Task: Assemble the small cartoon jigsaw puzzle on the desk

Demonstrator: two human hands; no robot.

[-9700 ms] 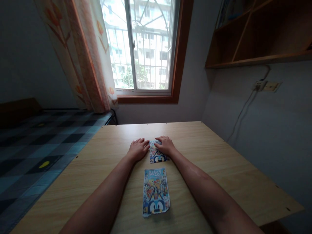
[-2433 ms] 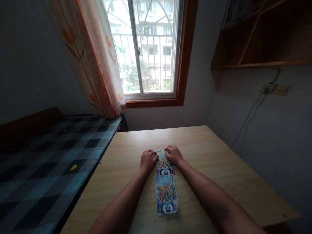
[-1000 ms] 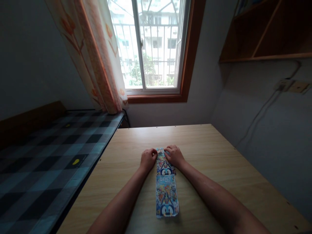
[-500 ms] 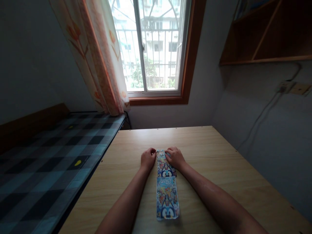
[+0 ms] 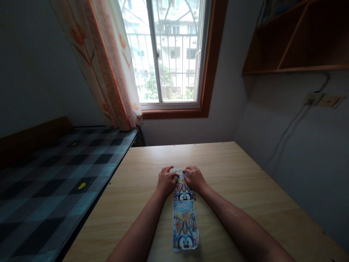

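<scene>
A colourful printed picture (image 5: 182, 187) with a blue cartoon dog's face lies flat on the wooden table. Its far end looks speckled and broken up, too small to make out. My left hand (image 5: 166, 181) is at its left edge, fingers apart, with a fingertip reaching onto the picture. Across from it, my right hand (image 5: 195, 178) rests with bent, spread fingers over the upper right edge. Neither hand lifts anything. Just nearer to me lies a matching picture card (image 5: 185, 225) with white lettering at its top; no hand touches it.
The pale wooden table (image 5: 131, 203) runs to the wall below the window (image 5: 174, 65). A bed with a checked cover (image 5: 89, 160) adjoins it on the left, under a curtain (image 5: 106, 72). Wooden shelves (image 5: 294, 47) and a socket with a cord (image 5: 313, 99) are on the right wall.
My left hand has opened its fingers and shifted right onto the picture's edge. The right hand stays on the upper right side. The whole view has shifted slightly.
</scene>
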